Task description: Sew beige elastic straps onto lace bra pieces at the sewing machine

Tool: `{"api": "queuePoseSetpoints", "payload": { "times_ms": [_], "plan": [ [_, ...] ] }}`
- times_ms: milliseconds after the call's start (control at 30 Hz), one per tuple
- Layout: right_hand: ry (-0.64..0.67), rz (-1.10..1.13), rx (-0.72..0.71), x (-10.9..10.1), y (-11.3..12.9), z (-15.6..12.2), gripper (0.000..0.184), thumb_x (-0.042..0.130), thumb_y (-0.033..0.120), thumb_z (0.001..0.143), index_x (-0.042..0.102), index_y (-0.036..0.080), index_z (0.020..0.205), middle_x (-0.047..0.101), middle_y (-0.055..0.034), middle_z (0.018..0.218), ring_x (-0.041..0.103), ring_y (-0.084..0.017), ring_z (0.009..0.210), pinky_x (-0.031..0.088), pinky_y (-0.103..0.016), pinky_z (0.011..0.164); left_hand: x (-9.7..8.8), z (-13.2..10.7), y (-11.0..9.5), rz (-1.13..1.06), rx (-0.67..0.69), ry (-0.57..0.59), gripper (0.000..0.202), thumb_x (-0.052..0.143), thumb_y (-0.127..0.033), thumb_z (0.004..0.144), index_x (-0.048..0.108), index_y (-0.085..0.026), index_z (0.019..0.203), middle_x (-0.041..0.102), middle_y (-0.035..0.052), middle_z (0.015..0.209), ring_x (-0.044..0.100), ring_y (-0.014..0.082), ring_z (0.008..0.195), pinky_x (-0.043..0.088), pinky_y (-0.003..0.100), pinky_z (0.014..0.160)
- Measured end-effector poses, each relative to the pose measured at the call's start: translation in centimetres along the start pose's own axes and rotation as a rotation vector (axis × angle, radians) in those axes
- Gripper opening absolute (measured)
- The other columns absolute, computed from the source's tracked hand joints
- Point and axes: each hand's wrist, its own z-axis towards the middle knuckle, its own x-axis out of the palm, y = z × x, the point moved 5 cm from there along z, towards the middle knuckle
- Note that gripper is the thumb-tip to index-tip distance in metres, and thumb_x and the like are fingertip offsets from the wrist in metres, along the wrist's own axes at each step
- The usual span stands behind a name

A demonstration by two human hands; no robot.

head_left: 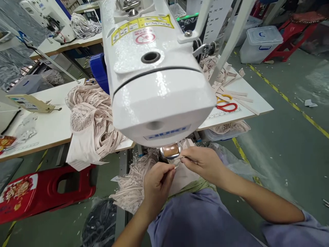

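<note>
A large white sewing machine head (159, 99) fills the middle of the view and hides the stitching area behind it. Just below it, my left hand (158, 181) pinches the edge of a beige fabric garment (181, 178). From the right, my right hand (203, 164) grips the same garment between thumb and fingers, close to the machine's shiny metal part (170, 151). The fabric hangs down over my lap. To the left of my left hand lies a bunch of beige lace garments (133, 187).
Beige lace bras (89, 120) are heaped on the table at left. Scissors with red and yellow handles (227, 107) lie on the right tabletop (257, 103) beside fabric straps. A red stool (48, 188) stands at lower left, and a lidded plastic bin (262, 43) stands at upper right.
</note>
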Motion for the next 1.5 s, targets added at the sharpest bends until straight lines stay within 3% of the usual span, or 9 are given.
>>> {"api": "queuePoseSetpoints", "payload": {
  "times_ms": [167,467,733,833,1033,1167,1233,1400,1500],
  "plan": [
    [0.205,0.135,0.049,0.2,0.2,1.0,0.021,0.050,0.021,0.088,0.066,0.019,0.075,0.061,0.0010,0.065,0.051,-0.013,0.061,0.033,-0.024,0.059,-0.9,1.0,-2.6,0.159,0.254,0.081,0.013,0.061,-0.011,0.092,0.069,-0.019,0.099,0.073,0.0031,0.087,0.068,0.0117,0.074,0.052,0.018,0.068],
    [0.386,0.324,0.164,0.0,0.6,1.2,0.018,0.053,0.017,0.081,0.070,0.019,0.077,0.068,0.0008,0.072,0.058,-0.014,0.066,0.037,-0.022,0.058,-1.1,1.4,-2.5,0.138,0.192,0.146,0.010,0.060,-0.014,0.094,0.068,-0.020,0.095,0.071,-0.0006,0.077,0.065,0.0106,0.064,0.049,0.018,0.060],
    [0.371,0.230,0.040,-0.1,0.9,1.1,0.019,0.053,0.019,0.086,0.072,0.019,0.088,0.072,-0.0008,0.079,0.062,-0.015,0.069,0.039,-0.025,0.063,-0.8,2.6,-2.0,0.199,0.061,0.305,0.019,0.052,-0.027,0.098,0.070,-0.022,0.098,0.072,0.0018,0.079,0.065,0.0148,0.065,0.046,0.023,0.057],
    [0.365,0.234,0.052,0.1,0.7,0.8,0.017,0.056,0.020,0.090,0.073,0.019,0.091,0.073,-0.0009,0.082,0.064,-0.016,0.072,0.041,-0.025,0.064,-0.5,2.8,-2.0,0.323,0.082,0.409,0.030,0.045,-0.028,0.101,0.068,-0.021,0.083,0.069,0.0008,0.072,0.063,0.0156,0.062,0.042,0.025,0.053],
    [0.092,0.132,-0.084,-0.6,1.0,0.5,0.020,0.054,0.028,0.097,0.071,0.020,0.089,0.069,-0.0035,0.083,0.062,-0.017,0.079,0.043,-0.026,0.069,-0.3,2.8,-2.2,0.348,0.067,0.271,0.030,0.043,-0.027,0.100,0.061,-0.019,0.077,0.064,0.0002,0.068,0.058,0.0148,0.058,0.038,0.025,0.053],
    [0.131,0.074,-0.043,-0.9,1.0,2.7,0.016,0.057,0.022,0.090,0.068,0.019,0.080,0.062,-0.0010,0.072,0.055,-0.014,0.068,0.036,-0.024,0.062,-0.6,2.7,-0.5,0.249,-0.102,0.163,0.016,0.052,-0.030,0.098,0.064,-0.021,0.092,0.066,-0.0033,0.069,0.060,0.0127,0.059,0.041,0.021,0.055],
    [0.205,0.034,0.004,-0.9,1.1,4.2,0.017,0.057,0.018,0.085,0.064,0.018,0.069,0.057,0.0005,0.068,0.049,-0.012,0.063,0.030,-0.025,0.059,-1.2,2.7,-0.1,0.378,-0.001,0.076,0.013,0.056,-0.031,0.097,0.064,-0.022,0.101,0.064,-0.0049,0.064,0.059,0.0128,0.055,0.039,0.022,0.053],
    [0.275,-0.092,0.019,-1.2,2.0,6.2,0.024,0.052,0.014,0.079,0.047,0.017,0.056,0.045,0.0023,0.060,0.031,-0.010,0.055,0.019,-0.029,0.055,-1.8,2.1,-0.3,0.726,0.633,0.018,0.025,0.048,-0.012,0.098,0.060,-0.019,0.119,0.067,-0.0002,0.074,0.059,0.0150,0.062,0.040,0.026,0.061],
    [0.302,-0.156,0.014,-1.4,2.4,6.2,0.028,0.053,0.012,0.080,0.042,0.017,0.055,0.037,0.0041,0.055,0.025,-0.011,0.053,0.017,-0.030,0.054,-2.0,2.3,0.0,0.811,0.730,0.052,0.029,0.045,-0.008,0.098,0.057,-0.015,0.123,0.066,0.0010,0.075,0.057,0.0151,0.061,0.039,0.028,0.059]
  ]
}}
